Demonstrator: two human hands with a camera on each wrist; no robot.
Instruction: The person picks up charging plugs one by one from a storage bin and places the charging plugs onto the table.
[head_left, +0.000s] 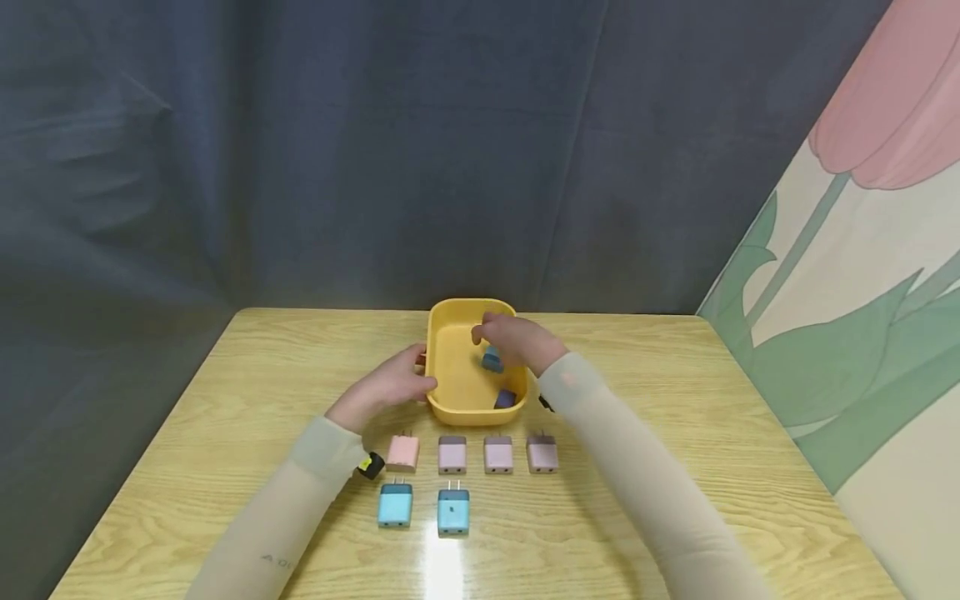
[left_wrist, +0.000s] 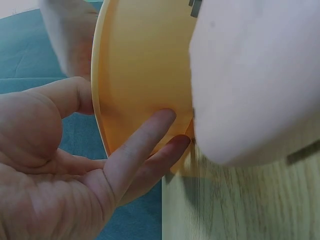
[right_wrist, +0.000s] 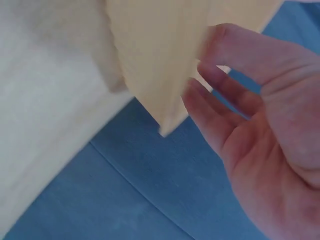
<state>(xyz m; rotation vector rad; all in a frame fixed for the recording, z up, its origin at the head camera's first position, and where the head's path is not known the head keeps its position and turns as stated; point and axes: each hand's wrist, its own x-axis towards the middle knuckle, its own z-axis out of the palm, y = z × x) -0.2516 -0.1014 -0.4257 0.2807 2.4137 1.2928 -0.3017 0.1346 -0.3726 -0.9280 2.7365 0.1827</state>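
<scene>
A yellow plastic bin stands towards the table's far side. My left hand holds its left side, the thumb at the rim and the fingers against the outer wall. Above the bin's right side hovers my right hand, reaching in from the right. Its fingers are bent loosely and apart from the thumb, with nothing visible between them. Inside the bin, a blue charger plug lies just below the right hand, and a dark purple charger plug lies in the near right corner.
Before the bin lies a row of charger plugs: a pink one and three lilac ones. Two light blue charger plugs lie nearer to me, prongs pointing away. A dark curtain hangs behind the wooden table.
</scene>
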